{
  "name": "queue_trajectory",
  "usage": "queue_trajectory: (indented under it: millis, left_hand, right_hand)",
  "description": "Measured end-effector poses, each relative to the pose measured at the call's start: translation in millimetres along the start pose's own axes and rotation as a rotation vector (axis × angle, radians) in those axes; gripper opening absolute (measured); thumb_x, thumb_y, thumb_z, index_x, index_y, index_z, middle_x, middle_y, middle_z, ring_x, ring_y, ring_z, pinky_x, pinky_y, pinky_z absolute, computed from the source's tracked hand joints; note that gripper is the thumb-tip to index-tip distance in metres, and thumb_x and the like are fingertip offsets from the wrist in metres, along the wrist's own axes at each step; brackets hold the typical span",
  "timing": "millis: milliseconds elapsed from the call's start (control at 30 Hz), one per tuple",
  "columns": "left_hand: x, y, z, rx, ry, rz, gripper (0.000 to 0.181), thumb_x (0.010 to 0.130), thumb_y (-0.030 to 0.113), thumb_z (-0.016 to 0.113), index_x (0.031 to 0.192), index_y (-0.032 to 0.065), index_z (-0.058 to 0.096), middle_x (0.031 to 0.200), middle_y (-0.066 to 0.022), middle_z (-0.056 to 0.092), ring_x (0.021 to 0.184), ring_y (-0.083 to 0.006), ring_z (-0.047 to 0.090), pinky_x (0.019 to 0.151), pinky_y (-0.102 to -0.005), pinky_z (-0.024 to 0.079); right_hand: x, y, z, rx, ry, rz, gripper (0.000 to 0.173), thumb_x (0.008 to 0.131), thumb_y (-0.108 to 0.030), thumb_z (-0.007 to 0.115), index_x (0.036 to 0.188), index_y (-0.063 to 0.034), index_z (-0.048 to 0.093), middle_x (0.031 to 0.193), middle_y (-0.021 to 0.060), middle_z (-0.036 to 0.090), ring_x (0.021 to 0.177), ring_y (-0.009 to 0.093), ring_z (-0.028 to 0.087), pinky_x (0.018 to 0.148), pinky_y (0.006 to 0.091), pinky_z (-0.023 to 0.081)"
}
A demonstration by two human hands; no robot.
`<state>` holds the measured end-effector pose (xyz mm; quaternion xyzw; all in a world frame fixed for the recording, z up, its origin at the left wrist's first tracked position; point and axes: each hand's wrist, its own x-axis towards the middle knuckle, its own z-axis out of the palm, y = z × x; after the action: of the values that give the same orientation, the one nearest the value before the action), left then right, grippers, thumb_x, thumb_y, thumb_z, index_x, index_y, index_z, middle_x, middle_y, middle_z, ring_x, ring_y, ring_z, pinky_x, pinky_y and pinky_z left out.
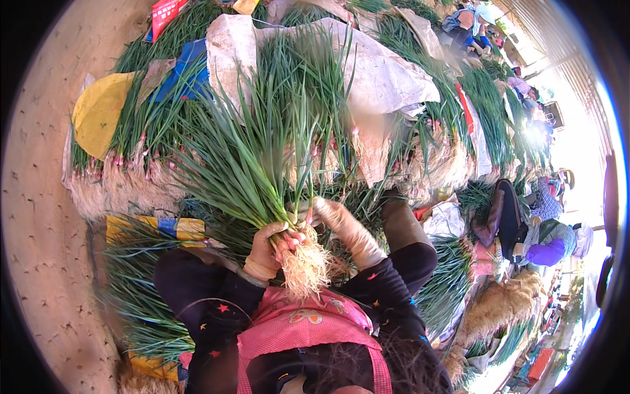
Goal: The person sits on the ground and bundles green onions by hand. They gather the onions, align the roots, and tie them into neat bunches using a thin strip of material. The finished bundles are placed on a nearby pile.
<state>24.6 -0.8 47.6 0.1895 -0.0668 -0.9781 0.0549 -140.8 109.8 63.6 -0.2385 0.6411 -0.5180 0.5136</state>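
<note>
My left hand point(264, 250), in a pale glove, is closed around a bunch of green onions point(261, 189) just above its pinkish bulbs. Long green leaves fan up and to the left, while the pale, stringy roots point(307, 266) hang in front of my apron. My right hand point(322, 212), also gloved and partly blurred, is at the right side of the bunch. Its fingers meet a single onion stalk point(309, 212) with a reddish base, which stands upright beside the others. Leaves and bulbs hide part of both hands' fingers.
Rows of green onions point(162, 123) lie ahead, roots towards me, partly under whitish woven sacks point(389, 69) and a yellow sheet point(101, 113). More onions point(142, 290) lie at my left. A brown wall point(49, 197) runs along the left. Other people point(551, 244) sit at right.
</note>
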Motion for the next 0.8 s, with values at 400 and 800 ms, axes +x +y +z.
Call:
queue_trajectory:
  millis: [400,800]
  left_hand:
    - [4,-4,-15,0.141,0.067,0.026,0.034,0.081,0.023,0.052,0.100,-0.0049,0.054,0.074,-0.0174,0.062,0.063,-0.0230,0.059,0.064,-0.0312,0.050]
    - [3,-3,-2,0.278,0.145,-0.002,0.038,0.084,0.026,0.050,0.083,-0.0104,0.060,0.067,-0.0146,0.063,0.050,-0.0134,0.055,0.043,-0.0169,0.041]
  right_hand:
    - [30,-26,-63,-0.118,0.568,-0.394,0.024,0.078,-0.013,0.066,0.100,-0.0043,0.059,0.091,0.0052,0.061,0.084,0.017,0.058,0.075,0.0312,0.048]
    - [-8,-17,35,0.270,0.004,-0.230,0.017,0.086,-0.010,0.059,0.101,-0.0019,0.058,0.090,0.0054,0.064,0.080,0.012,0.059,0.072,0.0237,0.047]
